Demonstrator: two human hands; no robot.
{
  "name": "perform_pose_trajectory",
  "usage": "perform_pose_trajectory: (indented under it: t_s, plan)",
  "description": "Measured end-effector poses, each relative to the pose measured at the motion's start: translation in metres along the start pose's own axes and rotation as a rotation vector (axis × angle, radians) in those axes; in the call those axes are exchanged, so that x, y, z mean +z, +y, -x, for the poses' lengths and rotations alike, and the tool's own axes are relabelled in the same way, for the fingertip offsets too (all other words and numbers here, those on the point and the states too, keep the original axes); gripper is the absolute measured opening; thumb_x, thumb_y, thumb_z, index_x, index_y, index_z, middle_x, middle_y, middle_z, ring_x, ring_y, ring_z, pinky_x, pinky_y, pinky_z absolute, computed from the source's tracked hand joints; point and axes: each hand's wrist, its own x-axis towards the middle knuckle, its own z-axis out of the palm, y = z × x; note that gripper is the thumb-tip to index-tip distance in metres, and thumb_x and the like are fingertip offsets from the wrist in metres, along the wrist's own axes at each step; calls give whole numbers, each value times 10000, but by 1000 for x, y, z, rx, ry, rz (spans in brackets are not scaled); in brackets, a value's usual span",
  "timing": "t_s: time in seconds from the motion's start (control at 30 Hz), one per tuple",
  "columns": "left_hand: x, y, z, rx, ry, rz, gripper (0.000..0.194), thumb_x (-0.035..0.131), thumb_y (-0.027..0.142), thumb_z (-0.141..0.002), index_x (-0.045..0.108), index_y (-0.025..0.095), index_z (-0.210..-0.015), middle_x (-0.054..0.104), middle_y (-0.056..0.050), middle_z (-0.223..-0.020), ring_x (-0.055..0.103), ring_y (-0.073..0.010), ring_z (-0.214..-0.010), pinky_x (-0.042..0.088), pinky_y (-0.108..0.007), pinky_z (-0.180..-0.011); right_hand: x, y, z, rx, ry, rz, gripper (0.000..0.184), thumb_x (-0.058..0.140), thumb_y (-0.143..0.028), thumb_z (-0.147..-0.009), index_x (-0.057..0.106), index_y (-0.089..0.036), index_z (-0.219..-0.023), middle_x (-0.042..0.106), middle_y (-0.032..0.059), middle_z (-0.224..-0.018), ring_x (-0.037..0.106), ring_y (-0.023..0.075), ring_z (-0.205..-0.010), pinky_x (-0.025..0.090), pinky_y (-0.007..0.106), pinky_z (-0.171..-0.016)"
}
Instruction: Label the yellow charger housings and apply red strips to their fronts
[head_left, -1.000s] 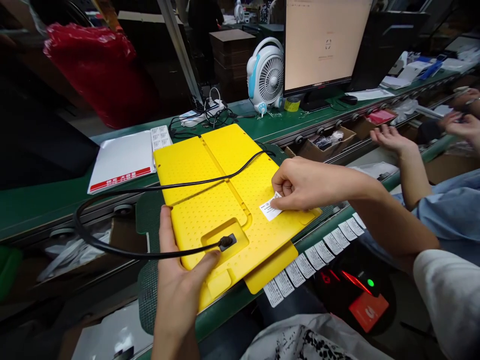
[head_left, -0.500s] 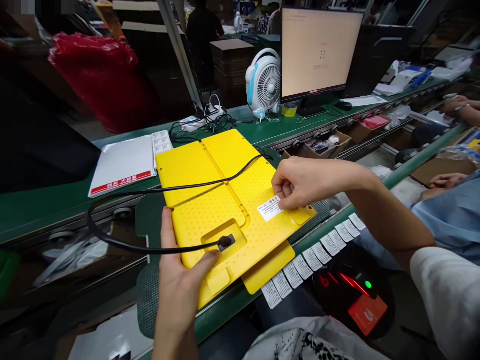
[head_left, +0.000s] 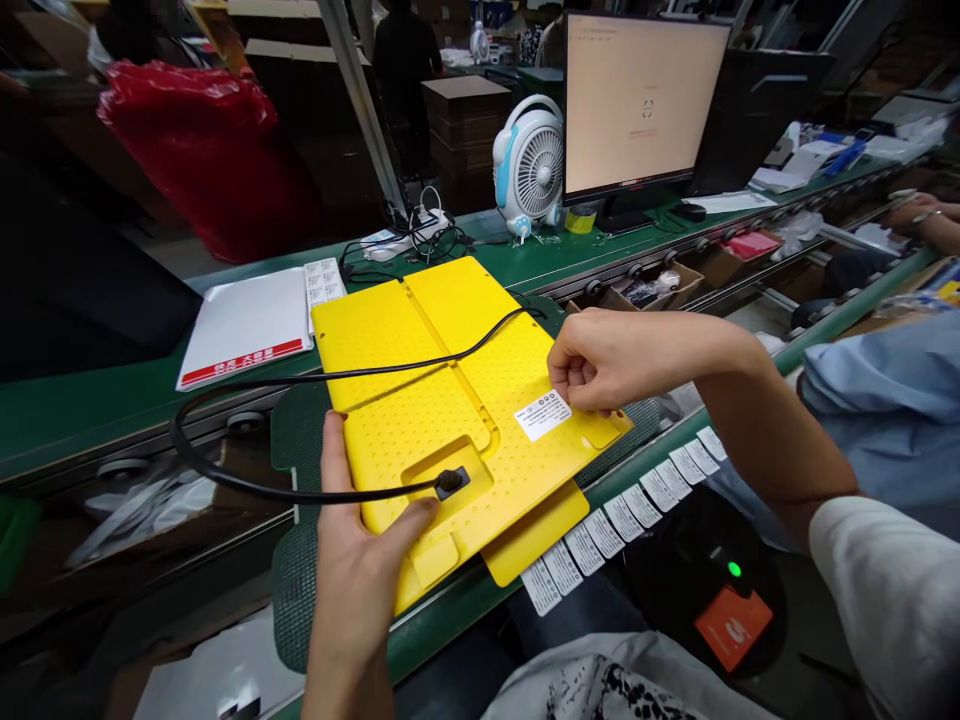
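A flat yellow plastic panel point(head_left: 420, 330) with a dotted surface is tilted toward me above the conveyor. My left hand point(head_left: 367, 560) grips its lower left edge, the thumb lying on the face beside a recessed socket. A black cable point(head_left: 315, 497) is plugged in there and loops left, then back across the panel. On the right part of the face lies a white printed label point(head_left: 541, 415). My right hand point(head_left: 592, 365) is closed, its curled fingers against the panel at the label's right edge. Several similar labels point(head_left: 604, 533) hang in a row along the green front rail.
A white sheet with a red strip point(head_left: 240, 330) lies at the back left. A fan point(head_left: 529, 170), a monitor point(head_left: 645, 110) and a power strip point(head_left: 409, 238) stand behind. Under the rail is a device with a green light point(head_left: 734, 569). A co-worker's blue sleeve point(head_left: 885, 420) is at right.
My right hand has shifted slightly right, off the label's corner, so more of the label shows. The red light on the device below has gone out. The left hand keeps its grip.
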Motion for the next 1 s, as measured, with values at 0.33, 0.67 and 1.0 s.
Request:
perform_pose_trajectory:
  t_s: [0.33,0.67,1.0]
  plan:
    - [-1,-5,-2,30,29,-28,1097,804,163,-674,236,419,-1576,394,7,-1589,439,-326,-1420,361,-511,-1199,-6,-7,-6,-30,-19,149,93,626,-121,-735,656,-128,-647,653,21,-636,544,110,-573,322,229,-532]
    - [0,-4,-2,31,33,4,1118,816,159,-644,251,408,-1576,420,-2,-1574,461,-341,-1402,401,-521,-1166,6,-16,-6,-15,105,324,141,636,-73,-681,581,-131,-565,549,12,-540,441,92,-520,241,260,-497]
    - [4,5,4,-9,65,6,1086,798,187,-658,259,408,-1574,423,7,-1572,493,-345,-1374,534,-434,-1049,14,16,-5,84,168,-170,128,701,-222,-738,600,-151,-705,655,12,-629,606,128,-579,388,197,-494]
